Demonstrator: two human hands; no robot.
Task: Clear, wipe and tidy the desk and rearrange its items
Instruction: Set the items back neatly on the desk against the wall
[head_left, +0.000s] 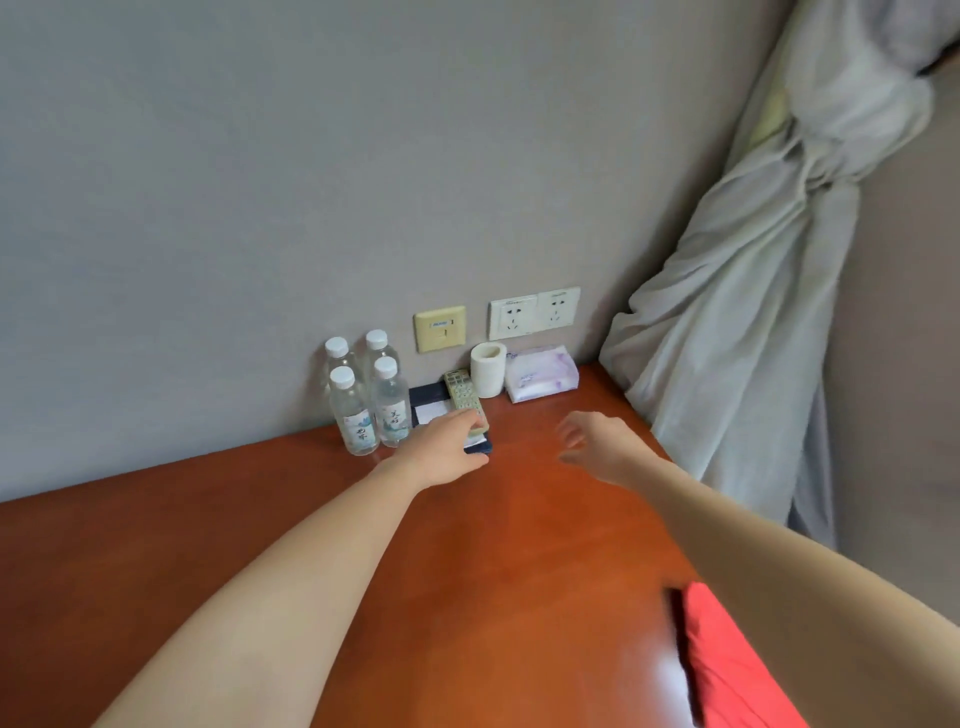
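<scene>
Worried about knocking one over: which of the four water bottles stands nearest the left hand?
The front-right bottle, in the near pair. It stands just beside the left hand; the other three are farther left or back against the wall.

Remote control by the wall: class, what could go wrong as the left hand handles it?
1. The remote control lies on a dark pad; dragging it may shift that pad.
2. The left hand works right beside four water bottles; a sideways nudge might topple them.
</scene>
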